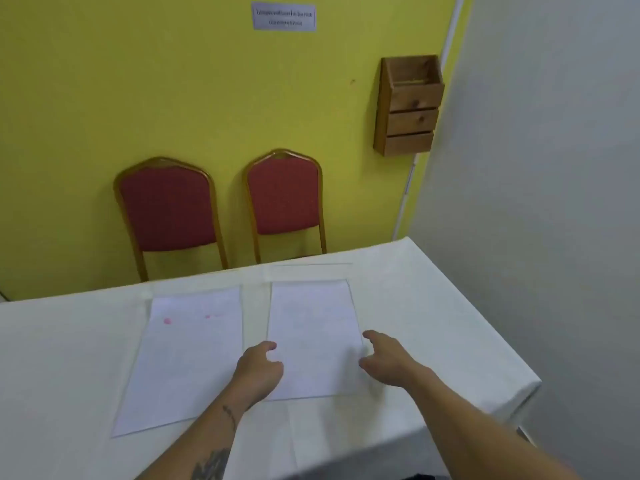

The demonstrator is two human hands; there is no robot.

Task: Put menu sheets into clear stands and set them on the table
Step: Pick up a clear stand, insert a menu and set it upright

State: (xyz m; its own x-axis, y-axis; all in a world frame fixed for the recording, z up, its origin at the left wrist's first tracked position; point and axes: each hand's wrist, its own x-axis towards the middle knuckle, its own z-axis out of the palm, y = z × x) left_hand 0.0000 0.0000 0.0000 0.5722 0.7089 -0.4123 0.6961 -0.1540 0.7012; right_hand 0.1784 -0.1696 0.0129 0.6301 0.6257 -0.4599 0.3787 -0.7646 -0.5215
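Flanking one clear stand (313,337), two hands; one loose menu sheet (187,358) beside.

A function or dining room is suggested: two red padded banquet chairs (166,206) at a yellow wall (104,81), and a white-clothed counter (415,306).

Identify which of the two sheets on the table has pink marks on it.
The left sheet, beside the left hand: it has pink spots near its far edge. The right sheet, between both hands, shows no pink spots.
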